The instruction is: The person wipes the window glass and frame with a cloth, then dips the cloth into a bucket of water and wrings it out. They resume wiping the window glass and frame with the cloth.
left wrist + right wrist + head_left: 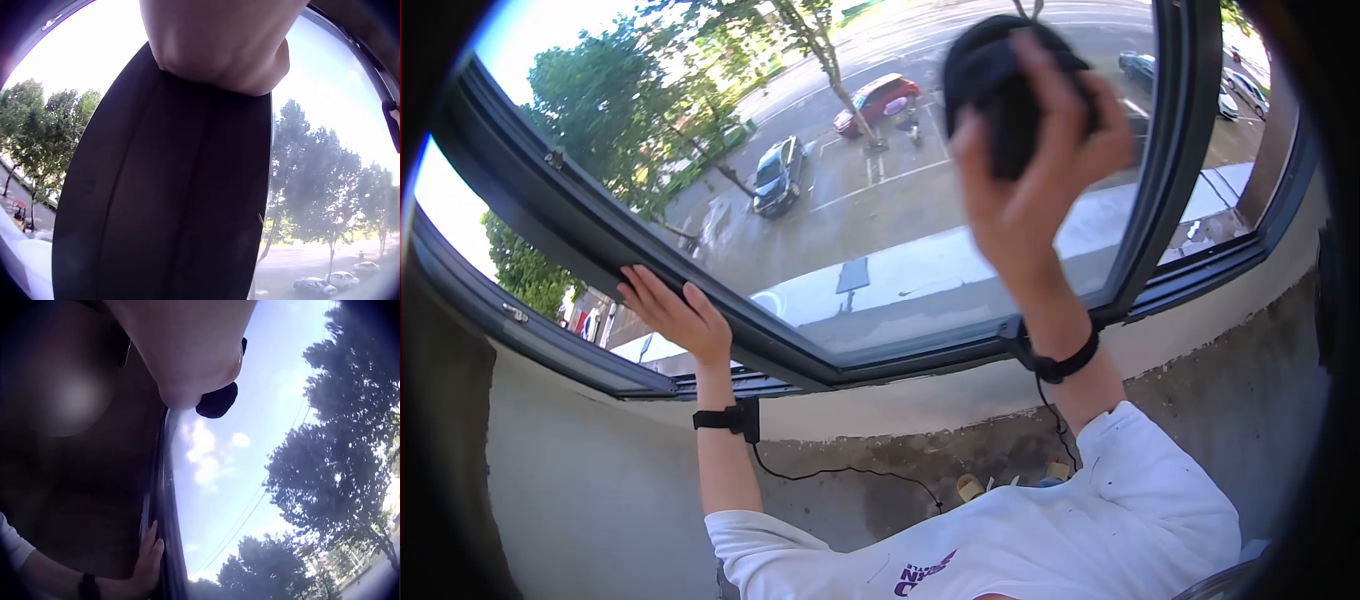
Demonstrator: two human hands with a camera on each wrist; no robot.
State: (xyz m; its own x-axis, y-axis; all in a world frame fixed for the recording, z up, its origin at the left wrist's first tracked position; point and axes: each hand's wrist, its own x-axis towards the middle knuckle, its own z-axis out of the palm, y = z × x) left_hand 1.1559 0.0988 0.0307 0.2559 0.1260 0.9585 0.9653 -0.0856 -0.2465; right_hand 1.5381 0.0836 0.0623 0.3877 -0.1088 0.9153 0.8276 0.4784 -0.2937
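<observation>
A black object [1012, 105], soft-looking and rounded, lies against the window glass [920, 240] at the upper right of the head view. The right hand [1040, 170] grips it with spread, bent fingers. In the right wrist view part of the black object [217, 401] shows below the right hand [194, 369]. The left hand [680, 315] rests with fairly straight fingers on the dark window frame [600, 235]. In the left wrist view the left hand [219, 47] covers the top of the wide dark frame [162, 187]; its fingertips are hidden there.
Below the window runs a pale wall [600, 480] with a rough edge. A black cable [850, 470] hangs between the wrist bands and the body. Slippers [970, 487] show near the floor. Outside are trees, parked cars [778, 175] and a light ledge [930, 265].
</observation>
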